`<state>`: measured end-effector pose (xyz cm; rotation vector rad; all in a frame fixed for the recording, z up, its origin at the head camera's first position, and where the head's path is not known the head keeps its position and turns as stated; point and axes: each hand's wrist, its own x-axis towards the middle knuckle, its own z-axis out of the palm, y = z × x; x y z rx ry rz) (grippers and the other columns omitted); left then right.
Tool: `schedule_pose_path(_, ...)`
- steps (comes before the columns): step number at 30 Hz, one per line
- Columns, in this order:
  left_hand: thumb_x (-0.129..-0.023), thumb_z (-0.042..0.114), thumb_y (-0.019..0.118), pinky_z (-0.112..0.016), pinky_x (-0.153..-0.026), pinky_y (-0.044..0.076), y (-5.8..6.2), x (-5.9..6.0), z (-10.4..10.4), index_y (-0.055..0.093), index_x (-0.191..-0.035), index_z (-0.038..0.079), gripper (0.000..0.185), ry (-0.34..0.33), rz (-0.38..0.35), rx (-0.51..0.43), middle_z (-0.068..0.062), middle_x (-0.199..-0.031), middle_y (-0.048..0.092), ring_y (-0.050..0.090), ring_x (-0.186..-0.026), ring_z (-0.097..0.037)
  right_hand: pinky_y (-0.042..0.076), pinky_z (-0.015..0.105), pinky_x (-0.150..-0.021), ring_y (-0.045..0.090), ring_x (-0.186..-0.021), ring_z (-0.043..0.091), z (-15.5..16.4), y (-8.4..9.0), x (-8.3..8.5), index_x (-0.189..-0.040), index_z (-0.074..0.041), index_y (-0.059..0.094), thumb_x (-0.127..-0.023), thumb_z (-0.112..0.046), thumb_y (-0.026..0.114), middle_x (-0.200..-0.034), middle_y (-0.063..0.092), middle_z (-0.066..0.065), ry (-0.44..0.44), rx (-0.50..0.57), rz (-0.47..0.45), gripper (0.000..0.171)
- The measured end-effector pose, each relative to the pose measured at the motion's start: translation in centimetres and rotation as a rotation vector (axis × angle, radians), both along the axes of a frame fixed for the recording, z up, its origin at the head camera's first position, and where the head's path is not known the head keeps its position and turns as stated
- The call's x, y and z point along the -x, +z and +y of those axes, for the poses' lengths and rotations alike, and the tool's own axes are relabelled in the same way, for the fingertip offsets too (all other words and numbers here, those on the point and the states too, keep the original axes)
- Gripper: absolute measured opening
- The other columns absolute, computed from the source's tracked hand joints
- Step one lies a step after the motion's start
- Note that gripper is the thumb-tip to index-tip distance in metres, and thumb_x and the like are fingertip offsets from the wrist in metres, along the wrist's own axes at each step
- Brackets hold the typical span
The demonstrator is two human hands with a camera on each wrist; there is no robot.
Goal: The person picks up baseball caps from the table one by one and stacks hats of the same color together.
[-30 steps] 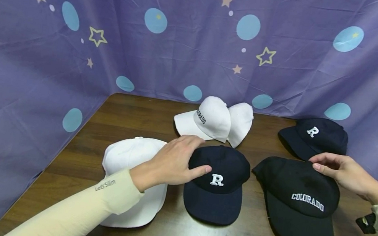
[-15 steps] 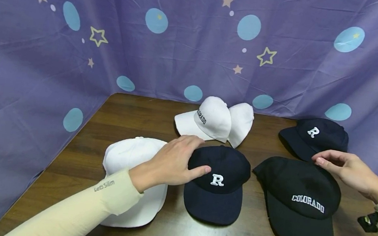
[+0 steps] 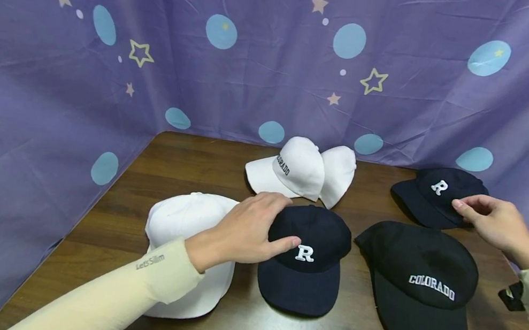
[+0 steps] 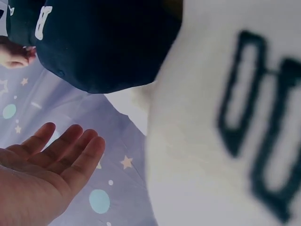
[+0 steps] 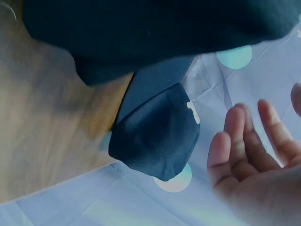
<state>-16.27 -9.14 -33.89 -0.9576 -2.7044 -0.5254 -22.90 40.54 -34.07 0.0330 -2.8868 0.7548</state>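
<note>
My left hand (image 3: 247, 233) hovers between a white cap (image 3: 181, 215) and a navy cap with a white R (image 3: 300, 290) at the front of the table. Its fingers are extended and hold nothing, as the left wrist view also shows. The thumb overlaps the navy crown in the head view; contact cannot be told. My right hand (image 3: 500, 222) is behind a black COLORADO cap (image 3: 417, 326), in front of a second navy R cap (image 3: 425, 203) at the back right. In the right wrist view its fingers (image 5: 235, 127) are loosely bent, apart from that cap (image 5: 155, 132).
Two white caps stand one tucked behind the other at the back middle, the front one (image 3: 300, 163) lettered COLORADO and the rear one (image 3: 338, 173) partly hidden. The brown wooden table (image 3: 114, 214) meets a purple curtain (image 3: 266, 57) with stars and blue ovals.
My right hand has left the top of the black cap and moved back towards the rear navy cap. My left hand has stayed almost in place; the caps have not moved.
</note>
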Motion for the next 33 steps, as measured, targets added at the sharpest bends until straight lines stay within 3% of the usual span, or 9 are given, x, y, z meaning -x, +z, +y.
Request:
schedule_pose_path(3, -0.091, 0.061, 0.066, -0.039, -0.111, 0.043, 0.2, 0.0, 0.6, 0.058, -0.138, 0.009, 0.070, -0.015, -0.004, -0.006, -0.002, -0.136, 0.061, 0.054, -0.131, -0.021, 0.049, 0.039, -0.066, 0.063, -0.086, 0.031, 0.1, 0.3, 0.5, -0.119, 0.005, 0.066, -0.103, -0.050, 0.054, -0.103, 0.068, 0.027, -0.027, -0.046, 0.012, 0.059)
schedule_pose_path(6, -0.091, 0.060, 0.066, -0.037, -0.110, 0.043, 0.3, 0.0, 1.3, 0.058, -0.138, 0.010, 0.069, -0.035, -0.004, -0.007, -0.001, -0.135, 0.061, 0.054, -0.130, -0.020, 0.048, 0.053, -0.073, 0.059, -0.101, 0.049, 0.3, 0.4, 0.9, -0.123, 0.005, 0.063, -0.103, -0.056, 0.051, -0.115, 0.064, 0.035, -0.055, -0.066, 0.004, 0.066)
schedule_pose_path(12, -0.092, 0.060, 0.065, -0.037, -0.111, 0.042, 0.5, 0.1, 2.6, 0.057, -0.140, 0.011, 0.069, -0.066, -0.002, 0.006, -0.002, -0.138, 0.060, 0.054, -0.131, -0.021, 0.046, 0.053, -0.073, 0.057, -0.102, 0.049, 0.8, 0.3, 1.9, -0.121, 0.004, 0.062, -0.101, -0.060, 0.050, -0.116, 0.063, 0.034, -0.110, -0.095, -0.003, 0.068)
schedule_pose_path(18, -0.093, 0.063, 0.062, -0.037, -0.111, 0.042, 0.9, 0.2, 3.8, 0.056, -0.140, 0.013, 0.069, -0.081, 0.002, 0.026, -0.002, -0.140, 0.058, 0.052, -0.132, -0.020, 0.040, 0.069, -0.088, 0.044, -0.114, 0.059, 1.5, 0.3, 2.8, -0.129, 0.009, 0.054, -0.101, -0.061, 0.047, -0.129, 0.048, 0.039, -0.173, -0.106, -0.039, 0.076)
schedule_pose_path(26, -0.093, 0.062, 0.063, -0.036, -0.113, 0.041, 1.2, 0.4, 4.6, 0.057, -0.138, 0.013, 0.068, -0.092, 0.032, 0.019, -0.002, -0.139, 0.058, 0.051, -0.134, -0.018, 0.039, 0.072, -0.093, 0.037, -0.119, 0.066, 2.1, 0.5, 4.1, -0.136, 0.013, 0.042, -0.099, -0.067, 0.043, -0.134, 0.039, 0.046, -0.196, -0.143, -0.138, 0.088)
schedule_pose_path(33, -0.093, 0.063, 0.061, -0.036, -0.112, 0.041, 1.5, 0.4, 5.1, 0.056, -0.138, 0.013, 0.067, -0.097, 0.042, 0.030, -0.002, -0.137, 0.059, 0.051, -0.133, -0.019, 0.036, 0.072, -0.100, 0.028, -0.128, 0.068, 2.7, 0.9, 5.2, -0.147, 0.013, 0.029, -0.097, -0.072, 0.039, -0.142, 0.030, 0.048, -0.305, -0.176, -0.213, 0.099)
